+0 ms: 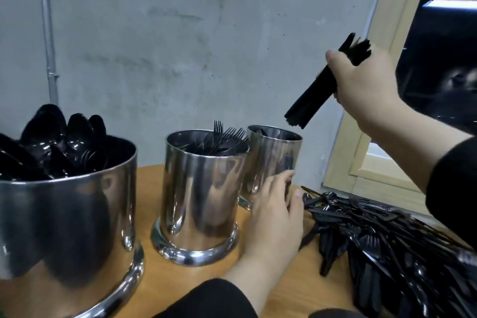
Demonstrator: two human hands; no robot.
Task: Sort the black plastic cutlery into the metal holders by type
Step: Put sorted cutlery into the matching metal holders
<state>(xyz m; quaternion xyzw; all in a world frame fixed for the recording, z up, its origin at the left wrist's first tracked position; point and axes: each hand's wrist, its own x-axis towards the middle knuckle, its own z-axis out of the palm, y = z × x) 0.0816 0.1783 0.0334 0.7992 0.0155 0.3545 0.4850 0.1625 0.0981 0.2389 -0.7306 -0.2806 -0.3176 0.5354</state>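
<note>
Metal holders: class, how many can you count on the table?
3: a large one of spoons nearest left, one of forks in the middle, and a third behind it. None looks hidden.

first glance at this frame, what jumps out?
The right hand, raised at upper right, has its grip round a tilted bundle of black cutlery, lower end just above the rightmost metal holder. The left hand rests against that holder's side. A loose heap of unsorted cutlery sprawls on the wooden table at right; the middle holder shows forks, the big left holder spoons.
</note>
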